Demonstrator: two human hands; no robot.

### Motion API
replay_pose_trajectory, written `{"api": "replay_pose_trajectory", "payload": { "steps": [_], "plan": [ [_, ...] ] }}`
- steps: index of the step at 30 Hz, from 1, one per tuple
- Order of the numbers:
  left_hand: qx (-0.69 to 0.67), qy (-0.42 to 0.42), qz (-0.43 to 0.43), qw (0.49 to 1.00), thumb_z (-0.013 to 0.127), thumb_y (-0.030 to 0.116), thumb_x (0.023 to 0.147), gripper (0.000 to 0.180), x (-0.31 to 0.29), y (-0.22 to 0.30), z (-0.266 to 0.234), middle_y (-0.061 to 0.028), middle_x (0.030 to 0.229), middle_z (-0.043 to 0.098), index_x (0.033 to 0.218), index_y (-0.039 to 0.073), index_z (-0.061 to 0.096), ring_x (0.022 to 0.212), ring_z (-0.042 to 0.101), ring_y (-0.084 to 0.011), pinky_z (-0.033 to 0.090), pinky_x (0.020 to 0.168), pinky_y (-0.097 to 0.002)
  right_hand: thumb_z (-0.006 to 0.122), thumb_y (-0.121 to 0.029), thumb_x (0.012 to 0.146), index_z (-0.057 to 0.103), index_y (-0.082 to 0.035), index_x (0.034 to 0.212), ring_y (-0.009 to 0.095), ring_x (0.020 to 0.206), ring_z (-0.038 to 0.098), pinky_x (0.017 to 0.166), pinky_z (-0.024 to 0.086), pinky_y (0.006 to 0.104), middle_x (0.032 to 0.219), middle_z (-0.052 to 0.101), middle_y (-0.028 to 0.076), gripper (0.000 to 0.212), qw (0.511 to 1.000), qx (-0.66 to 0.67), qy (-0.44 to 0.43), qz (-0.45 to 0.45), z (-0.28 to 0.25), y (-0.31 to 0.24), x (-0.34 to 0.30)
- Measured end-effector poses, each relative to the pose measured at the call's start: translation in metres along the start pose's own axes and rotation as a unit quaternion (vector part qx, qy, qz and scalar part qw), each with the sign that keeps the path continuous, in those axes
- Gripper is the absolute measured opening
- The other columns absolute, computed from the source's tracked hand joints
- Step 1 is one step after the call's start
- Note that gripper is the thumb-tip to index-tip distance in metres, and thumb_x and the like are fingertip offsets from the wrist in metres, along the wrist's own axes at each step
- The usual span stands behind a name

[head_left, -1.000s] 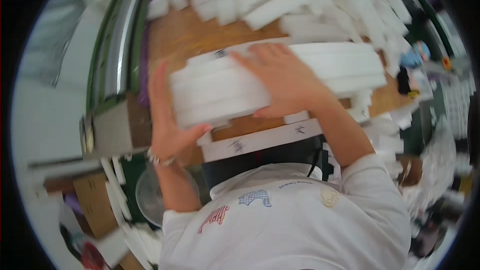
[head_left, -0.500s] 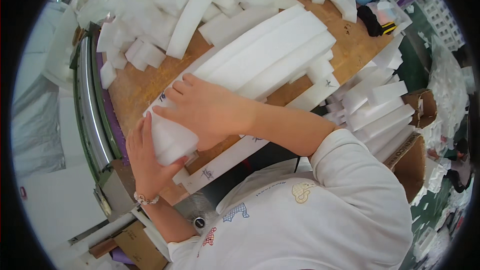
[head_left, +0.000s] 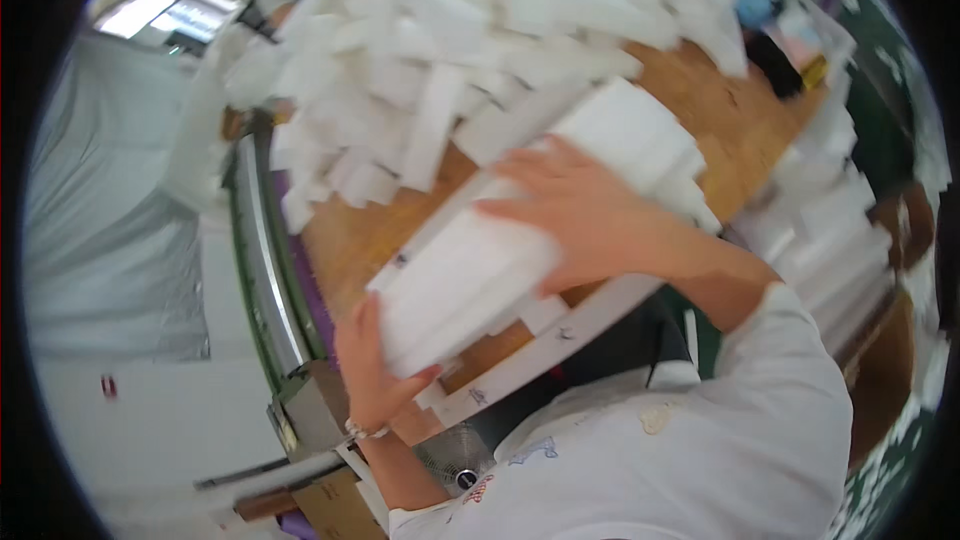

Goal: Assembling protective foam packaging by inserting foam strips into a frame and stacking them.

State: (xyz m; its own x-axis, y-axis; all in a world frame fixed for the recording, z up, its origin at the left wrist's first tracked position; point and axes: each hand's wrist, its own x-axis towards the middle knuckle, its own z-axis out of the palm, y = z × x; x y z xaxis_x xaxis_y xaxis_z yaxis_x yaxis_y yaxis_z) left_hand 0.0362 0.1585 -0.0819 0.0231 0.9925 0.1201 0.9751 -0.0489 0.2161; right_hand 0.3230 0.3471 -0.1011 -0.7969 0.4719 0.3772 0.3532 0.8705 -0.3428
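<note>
While pressed between left hand (head_left: 372,368) at end and right hand (head_left: 585,220) on top, foam bundle (head_left: 480,270) now swung diagonal on wooden table (head_left: 345,240); grip kept firm.

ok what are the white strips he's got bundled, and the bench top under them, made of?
White strips: probably foam, matte white, thick blocky bars with soft-looking edges; the blur leaves it open. The left hand cups one end of the bundle, the right hand presses on top. Bench top: looks like wood or plywood, bare tan-brown with faint grain, no gloss.
</note>
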Motion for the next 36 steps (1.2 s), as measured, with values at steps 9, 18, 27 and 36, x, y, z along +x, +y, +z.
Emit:
{"api": "replay_pose_trajectory", "payload": {
  "steps": [9, 18, 27, 36],
  "plan": [
    [0.036, 0.038, -0.033, 0.998, 0.082, 0.049, 0.051, 0.107, -0.011, 0.006, -0.011, -0.0122, 0.131, 0.047, 0.139, 0.005, 0.041, 0.118, 0.044, -0.031, 0.023, 0.111, -0.0473, 0.08, -0.03, 0.058, 0.047, -0.012, 0.139, 0.029, 0.134, 0.034, 0.112, 0.023, 0.0386, 0.146, 0.039, 0.012, 0.089, 0.988, 0.066, 0.04, 0.131, -0.057, 0.055, -0.051],
    [-0.011, 0.041, -0.016, 0.999, 0.075, 0.061, 0.058, 0.105, -0.017, -0.012, 0.005, -0.0129, 0.133, 0.048, 0.14, 0.005, 0.041, 0.12, 0.044, -0.0314, 0.021, 0.112, -0.0478, 0.067, -0.003, 0.077, 0.048, -0.003, 0.136, 0.023, 0.126, 0.043, 0.109, 0.028, 0.0321, 0.14, 0.048, 0.009, 0.062, 0.925, 0.263, 0.161, 0.223, -0.026, 0.072, -0.059],
    [-0.478, 0.479, 0.068, 0.733, 0.076, 0.041, 0.072, 0.062, -0.022, -0.035, 0.022, -0.0097, 0.111, 0.063, 0.118, 0.002, 0.059, 0.096, 0.055, -0.0226, 0.041, 0.088, -0.0289, 0.052, -0.027, 0.092, 0.027, -0.004, 0.147, 0.026, 0.136, 0.031, 0.112, 0.023, 0.0355, 0.15, 0.034, 0.014, 0.064, 0.882, 0.369, 0.15, 0.251, -0.03, 0.081, -0.065],
    [-0.603, 0.257, -0.026, 0.754, 0.083, 0.011, 0.056, 0.114, -0.089, -0.068, 0.073, -0.0102, 0.154, 0.024, 0.151, 0.011, 0.02, 0.14, 0.026, -0.0263, 0.02, 0.113, -0.0396, 0.022, -0.057, 0.096, 0.021, -0.005, 0.15, 0.03, 0.139, 0.028, 0.114, 0.018, 0.0396, 0.152, 0.028, 0.017, 0.075, 0.581, 0.807, 0.04, 0.093, -0.012, 0.117, -0.077]
  ]
}}
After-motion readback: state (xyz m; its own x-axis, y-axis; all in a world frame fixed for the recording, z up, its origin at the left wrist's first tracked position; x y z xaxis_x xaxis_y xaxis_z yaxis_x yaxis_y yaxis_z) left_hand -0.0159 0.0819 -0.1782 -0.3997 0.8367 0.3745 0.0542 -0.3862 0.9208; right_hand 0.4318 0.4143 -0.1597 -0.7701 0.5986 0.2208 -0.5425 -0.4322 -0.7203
